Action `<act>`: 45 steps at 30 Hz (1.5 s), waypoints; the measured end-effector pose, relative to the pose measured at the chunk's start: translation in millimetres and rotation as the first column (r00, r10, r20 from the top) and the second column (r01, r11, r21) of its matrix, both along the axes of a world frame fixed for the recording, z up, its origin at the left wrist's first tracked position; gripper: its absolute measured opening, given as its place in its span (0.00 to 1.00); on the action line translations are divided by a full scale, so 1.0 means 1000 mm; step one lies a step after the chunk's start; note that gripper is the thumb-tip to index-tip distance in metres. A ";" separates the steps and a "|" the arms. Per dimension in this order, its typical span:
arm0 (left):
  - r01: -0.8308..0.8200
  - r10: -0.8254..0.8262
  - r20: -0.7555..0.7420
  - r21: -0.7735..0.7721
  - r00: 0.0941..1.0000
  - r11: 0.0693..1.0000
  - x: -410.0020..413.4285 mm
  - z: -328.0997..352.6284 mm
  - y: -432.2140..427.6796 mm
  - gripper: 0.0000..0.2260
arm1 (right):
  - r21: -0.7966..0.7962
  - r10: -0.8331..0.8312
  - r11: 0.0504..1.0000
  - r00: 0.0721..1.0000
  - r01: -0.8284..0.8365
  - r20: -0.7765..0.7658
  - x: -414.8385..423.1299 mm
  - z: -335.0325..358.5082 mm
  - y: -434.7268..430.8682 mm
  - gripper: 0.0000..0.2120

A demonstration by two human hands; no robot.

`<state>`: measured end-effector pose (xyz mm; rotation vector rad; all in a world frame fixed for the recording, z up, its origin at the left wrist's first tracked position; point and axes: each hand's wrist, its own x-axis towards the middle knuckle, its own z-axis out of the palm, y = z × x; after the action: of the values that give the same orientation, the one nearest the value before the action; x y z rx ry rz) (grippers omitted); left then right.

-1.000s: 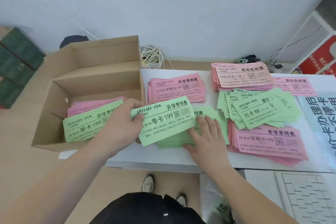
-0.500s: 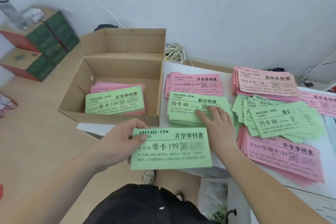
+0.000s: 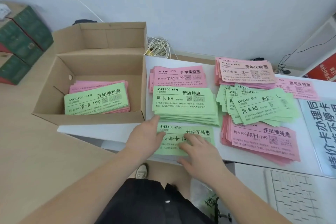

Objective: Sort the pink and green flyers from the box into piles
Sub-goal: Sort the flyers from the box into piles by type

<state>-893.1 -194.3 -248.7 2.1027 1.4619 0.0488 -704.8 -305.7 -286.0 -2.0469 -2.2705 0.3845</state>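
Two hands lie flat, close together, on one green paper flyer point(image 3: 197, 131) that rests on the white table point(image 3: 109, 132) just right of the near corner of the open brown cardboard box point(image 3: 101, 118). The left hand point(image 3: 145, 138) touches the flyer's left edge with straight fingers; the right hand point(image 3: 199, 153) presses its middle, fingers spread. Inside the box lies a stack of pink flyers topped by a green one point(image 3: 96, 102). Beside the box's right wall sit a green flyer pile point(image 3: 183, 102) and, behind it, a pink flyer pile point(image 3: 179, 77).

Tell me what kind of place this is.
Probably a gym's office or reception desk: stacked pink paper flyers and green paper flyers printed AVOCADO GYM, a white computer keyboard, a brown cardboard box.
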 end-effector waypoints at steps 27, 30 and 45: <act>0.281 -0.304 -0.482 -0.123 0.822 0.952 -0.193 0.028 0.223 0.44 | -0.349 -0.222 0.927 0.952 0.139 -0.211 -0.176 0.079 0.238 0.28; 0.372 -0.354 -0.466 -0.056 0.811 0.927 -0.199 0.032 0.218 0.39 | -0.291 -0.207 0.947 0.954 0.138 -0.218 -0.183 0.073 0.247 0.33; 0.236 -0.234 -0.087 0.016 0.968 0.972 -0.248 0.050 0.184 0.20 | 0.004 0.118 0.993 0.982 -0.118 -0.148 -0.170 0.062 0.235 0.16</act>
<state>-1141.2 -10.7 -198.4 2.3103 1.2538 -0.1145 -874.9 -70.8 -223.5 -1.8234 -2.3090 0.5304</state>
